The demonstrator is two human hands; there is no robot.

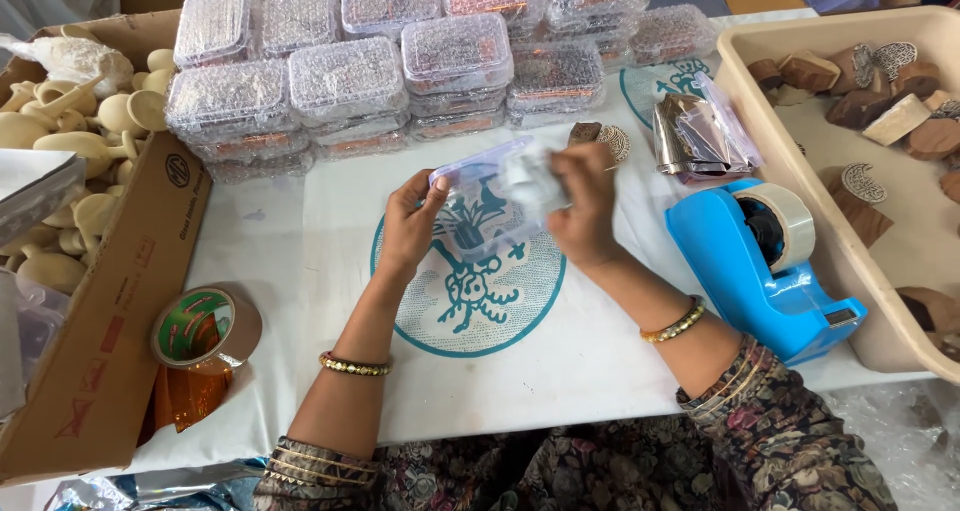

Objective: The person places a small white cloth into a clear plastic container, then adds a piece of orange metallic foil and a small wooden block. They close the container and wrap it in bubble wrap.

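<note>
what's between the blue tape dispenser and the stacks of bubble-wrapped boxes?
Head view: a pile of small clear bags and two wooden blocks lie on the cloth between the dispenser and the boxes.

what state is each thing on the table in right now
clear plastic bag: held up by both hands
left hand: gripping bag's left edge
right hand: gripping bag's right side
bubble-wrapped packs: stacked
tape dispenser: loaded, untouched
brown tape roll: lying flat
</note>
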